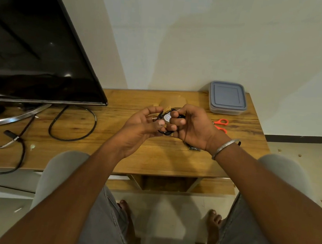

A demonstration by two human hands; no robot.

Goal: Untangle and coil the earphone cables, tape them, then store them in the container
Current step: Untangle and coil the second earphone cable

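Since the cable (166,133) is light, limp and probably springy, its coil seems best pinched across the bundled strands beside the tape (166,117). It hangs above the table (112,146) between both hands. The left hand (139,125), palm up, grips it under the thumb, and the right hand (193,125) pinches it with curled fingers.

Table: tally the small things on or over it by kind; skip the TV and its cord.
Container: 1
Scissors: 1
Tape roll, half hidden: 1
Coil, held: 1
Dark tangle: 1
Total: 5
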